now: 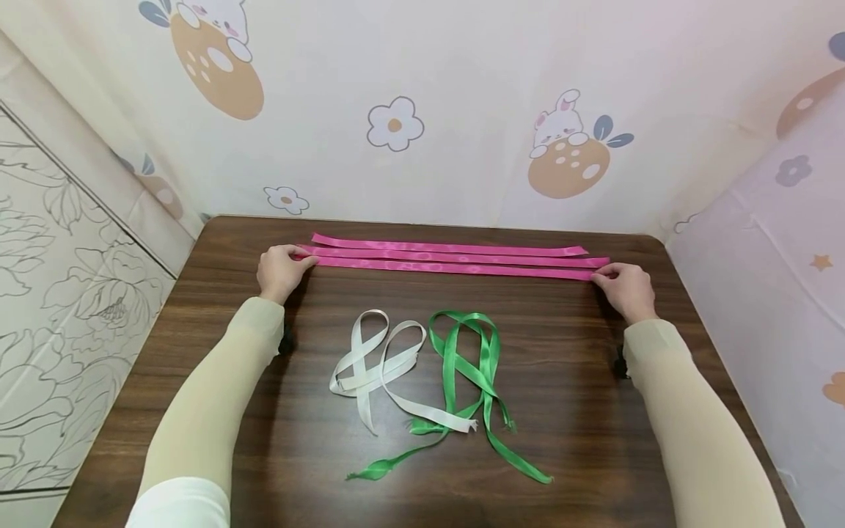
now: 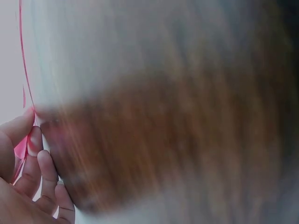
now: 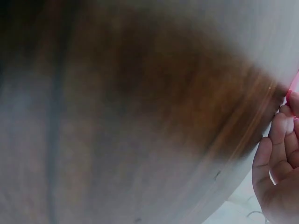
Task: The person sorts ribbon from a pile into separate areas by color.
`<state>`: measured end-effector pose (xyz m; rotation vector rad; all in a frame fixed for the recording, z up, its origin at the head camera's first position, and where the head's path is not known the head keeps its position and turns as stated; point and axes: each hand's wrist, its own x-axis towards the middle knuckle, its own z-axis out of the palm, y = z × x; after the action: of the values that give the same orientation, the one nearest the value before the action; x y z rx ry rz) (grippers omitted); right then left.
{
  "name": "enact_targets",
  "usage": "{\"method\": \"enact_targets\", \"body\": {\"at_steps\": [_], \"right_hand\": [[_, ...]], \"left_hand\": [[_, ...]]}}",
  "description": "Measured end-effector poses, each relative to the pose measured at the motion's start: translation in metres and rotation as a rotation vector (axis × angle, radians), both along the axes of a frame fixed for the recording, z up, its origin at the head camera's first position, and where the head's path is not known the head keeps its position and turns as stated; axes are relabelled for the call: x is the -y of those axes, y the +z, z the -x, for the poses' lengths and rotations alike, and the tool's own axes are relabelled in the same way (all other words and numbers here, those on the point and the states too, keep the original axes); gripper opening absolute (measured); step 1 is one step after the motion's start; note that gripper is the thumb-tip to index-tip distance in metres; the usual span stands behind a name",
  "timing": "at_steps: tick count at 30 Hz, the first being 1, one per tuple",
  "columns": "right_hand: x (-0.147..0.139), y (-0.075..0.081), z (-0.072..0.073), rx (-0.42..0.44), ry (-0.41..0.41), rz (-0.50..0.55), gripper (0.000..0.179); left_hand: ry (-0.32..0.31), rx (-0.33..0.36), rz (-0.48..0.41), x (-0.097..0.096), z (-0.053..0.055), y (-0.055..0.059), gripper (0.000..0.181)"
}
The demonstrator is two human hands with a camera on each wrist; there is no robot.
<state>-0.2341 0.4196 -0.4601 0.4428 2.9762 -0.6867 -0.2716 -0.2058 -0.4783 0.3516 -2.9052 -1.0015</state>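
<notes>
Three pink ribbons lie side by side along the back of the table in the head view. My left hand (image 1: 280,271) pinches the left end of the nearest pink ribbon (image 1: 422,266) between thumb and fingers, and my right hand (image 1: 627,290) pinches its right end, so it is stretched straight. Just behind it runs the middle pink ribbon (image 1: 462,258), and the farthest pink ribbon (image 1: 449,247) is slightly shorter on the right. In the left wrist view the thumb and forefinger meet on the pink ribbon (image 2: 21,148). At the right wrist view's edge, fingertips meet pink ribbon (image 3: 294,83).
Nearer the front, a white ribbon (image 1: 359,370) lies in loose loops, one tail crossing a looped green ribbon (image 1: 450,367). The brown wooden table (image 1: 581,455) backs onto a patterned curtain (image 1: 462,73). A floral panel (image 1: 59,293) stands along the left side.
</notes>
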Motion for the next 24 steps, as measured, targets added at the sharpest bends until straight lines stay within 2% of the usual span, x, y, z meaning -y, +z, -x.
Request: {"method": "enact_targets", "body": {"at_steps": [6, 12, 24], "right_hand": [[-0.0027, -0.0024, 0.0016, 0.020, -0.021, -0.012, 0.051], [-0.0041, -0.0036, 0.0039, -0.003, -0.030, -0.007, 0.053], [-0.0040, -0.0048, 0.0016, -0.022, -0.045, 0.007, 0.057]], "left_hand": [[0.005, 0.005, 0.002, -0.0010, 0.0011, -0.0026, 0.040], [0.033, 0.007, -0.008, 0.0001, 0.0026, -0.0042, 0.041], [0.059, -0.033, -0.071, 0.0019, -0.0002, -0.0037, 0.044]]}}
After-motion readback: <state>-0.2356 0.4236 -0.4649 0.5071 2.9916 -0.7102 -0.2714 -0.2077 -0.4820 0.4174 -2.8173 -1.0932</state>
